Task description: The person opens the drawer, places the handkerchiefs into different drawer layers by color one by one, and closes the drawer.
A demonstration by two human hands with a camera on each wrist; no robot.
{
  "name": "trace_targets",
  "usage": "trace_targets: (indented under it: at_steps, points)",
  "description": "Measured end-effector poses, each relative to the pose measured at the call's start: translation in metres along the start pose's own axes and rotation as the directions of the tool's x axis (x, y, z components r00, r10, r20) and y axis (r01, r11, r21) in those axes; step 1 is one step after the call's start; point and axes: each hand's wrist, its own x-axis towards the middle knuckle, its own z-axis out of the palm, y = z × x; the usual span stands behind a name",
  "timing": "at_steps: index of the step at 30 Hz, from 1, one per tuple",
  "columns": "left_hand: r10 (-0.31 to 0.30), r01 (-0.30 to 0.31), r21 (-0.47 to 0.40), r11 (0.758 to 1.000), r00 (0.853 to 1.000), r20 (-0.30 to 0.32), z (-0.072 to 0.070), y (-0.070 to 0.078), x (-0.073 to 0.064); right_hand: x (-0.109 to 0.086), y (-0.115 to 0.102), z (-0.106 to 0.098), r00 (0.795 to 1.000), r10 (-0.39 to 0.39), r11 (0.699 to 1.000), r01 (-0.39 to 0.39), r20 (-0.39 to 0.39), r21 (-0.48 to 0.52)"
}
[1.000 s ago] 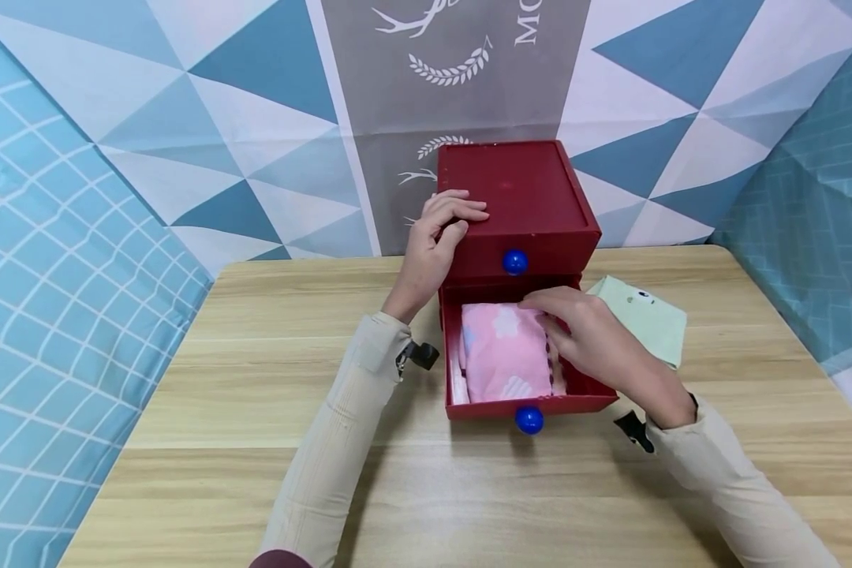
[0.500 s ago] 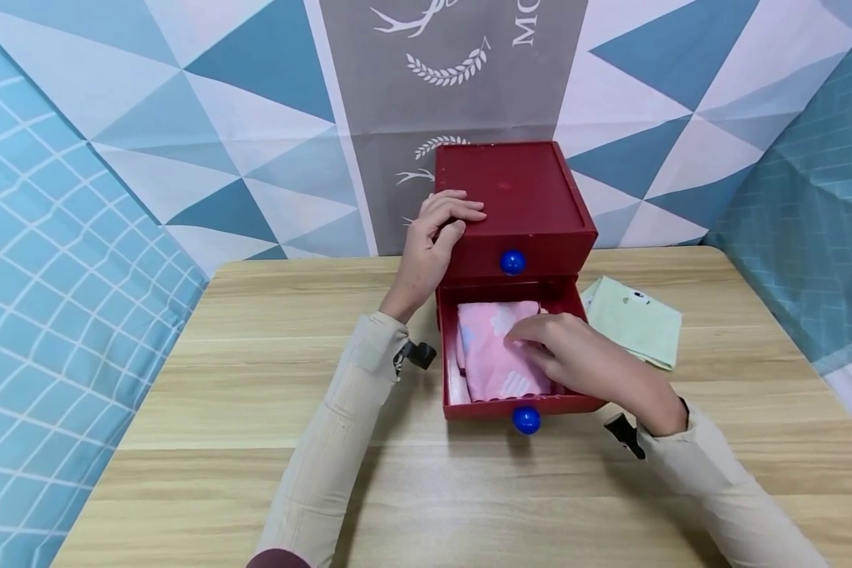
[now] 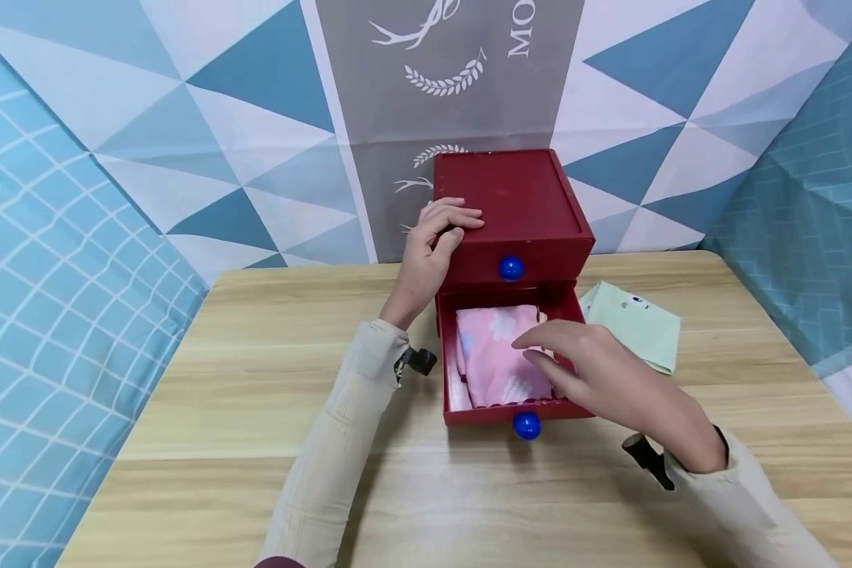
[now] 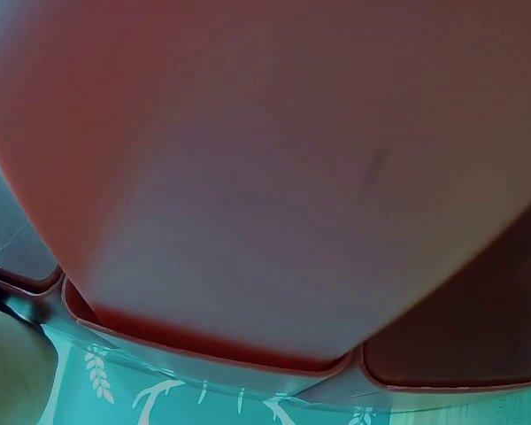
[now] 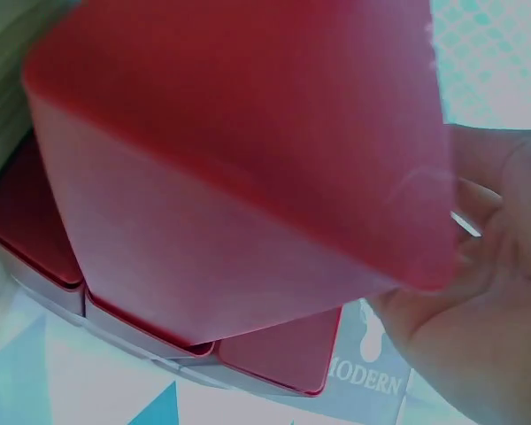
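A red two-drawer box [image 3: 504, 193] stands at the back of the table, its lower drawer [image 3: 493, 414] pulled out. Inside lies a folded pink cloth [image 3: 493, 355] with pale cloud shapes. My left hand [image 3: 426, 256] rests on the box's top left edge, fingers lying over the top. Over the right side of the drawer is my right hand [image 3: 603, 379], thumb and fingers apart and holding nothing, its fingertips overlapping the cloth in the head view. The right wrist view shows that hand [image 5: 487, 292] beside the drawer's red outer wall [image 5: 248, 115].
To the right of the box a folded light green cloth [image 3: 639, 327] with a small face lies on the wooden table [image 3: 270, 410]. Blue knobs mark the upper drawer [image 3: 468, 264] and the lower one. Patterned fabric [image 3: 255, 118] hangs behind and at both sides.
My right hand has come from the pink cloth's far right edge toward the front, over the cloth, then drawn slightly right with its fingers spreading. The left hand keeps its place on the box.
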Motion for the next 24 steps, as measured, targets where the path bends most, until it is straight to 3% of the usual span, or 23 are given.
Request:
trace_targets:
  at_steps: [5,13,18,24]
  points:
    - [0.008,-0.008,-0.006,1.000,1.000,-0.001,0.000,-0.001,-0.001,-0.015,-0.009,-0.002,0.993,-0.072,0.997,0.073,-0.098,0.005]
    - [0.008,-0.008,-0.005,1.000,1.000,0.001,0.001,0.000,-0.001,-0.044,-0.019,0.001,0.947,-0.164,0.985,0.174,-0.276,0.011]
    - [0.012,-0.012,-0.008,1.000,1.000,-0.005,0.001,0.002,0.000,-0.058,-0.018,0.003,0.942,-0.142,0.983,0.170,-0.305,0.065]
    - [0.004,-0.004,-0.005,1.000,1.000,-0.006,0.001,0.002,-0.001,-0.066,-0.017,0.006,0.968,-0.064,0.984,0.102,-0.242,0.147]
